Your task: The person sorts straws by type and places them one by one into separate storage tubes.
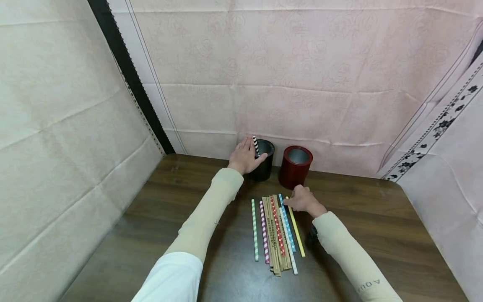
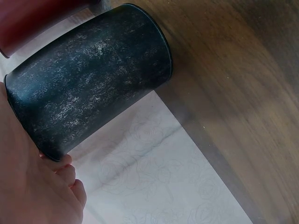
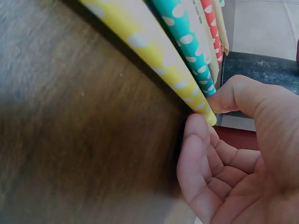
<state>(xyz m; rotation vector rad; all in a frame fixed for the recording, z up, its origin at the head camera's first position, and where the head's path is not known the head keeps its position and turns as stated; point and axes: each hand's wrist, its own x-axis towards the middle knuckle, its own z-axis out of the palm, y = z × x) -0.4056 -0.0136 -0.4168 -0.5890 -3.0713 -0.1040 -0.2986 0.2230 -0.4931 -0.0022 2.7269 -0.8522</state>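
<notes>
My left hand (image 1: 242, 156) rests at the rim of a black cup (image 1: 264, 169), fingers extended on its far left side and thumb reaching across the front. A black-and-white striped straw (image 1: 255, 145) stands in that cup, beside the fingers. Lower right, my right hand (image 1: 304, 199) pinches the far end of a yellow straw with white dots (image 3: 154, 56) between thumb and forefinger. The yellow straw lies on the table at the right of a row of straws. Close to the thumb is the tip of a blue dotted straw (image 3: 189, 49).
A dark red cup (image 1: 294, 173) stands right of the black one. The row also holds a green striped straw (image 1: 255, 230), a pink striped straw (image 1: 264, 235), a red dotted straw (image 1: 276, 226), a pale straw (image 1: 289, 247) and several brown paper-wrapped pieces (image 1: 272, 251). Pale cloth (image 1: 286, 75) hangs behind the wooden table (image 1: 151, 235).
</notes>
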